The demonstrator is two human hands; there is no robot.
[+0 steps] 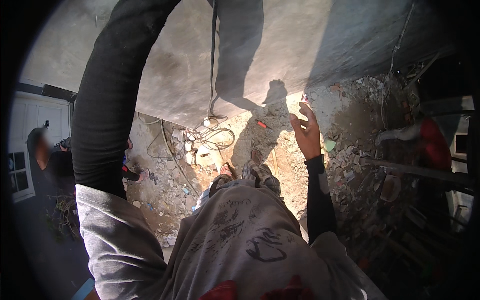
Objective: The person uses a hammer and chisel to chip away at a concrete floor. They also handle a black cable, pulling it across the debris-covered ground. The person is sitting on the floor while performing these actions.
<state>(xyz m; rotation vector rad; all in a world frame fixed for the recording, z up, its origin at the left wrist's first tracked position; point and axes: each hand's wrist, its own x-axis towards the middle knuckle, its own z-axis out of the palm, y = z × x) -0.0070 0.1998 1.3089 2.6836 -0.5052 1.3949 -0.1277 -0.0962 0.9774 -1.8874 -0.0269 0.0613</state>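
My left arm (112, 95), in a black sleeve, reaches up along the grey plastered wall (180, 65) and leaves the picture at the top, so my left hand is out of sight. Beside that arm a black cable (213, 60) hangs down the wall to a small white fitting (209, 121) near the ground. My right hand (307, 134) is raised in front of me on the right, thumb and fingers apart, nothing between them. Just beyond its fingertips is a small red and white object (304, 98), too small to name. A red-handled tool (261, 124) lies on the ground.
Loose loops of cable (220, 140) lie near my feet. Broken rubble (350, 150) covers the ground to the right, with long bars or planks (415, 170) beyond it. At the left another person (57, 162) is near a white door (47, 117).
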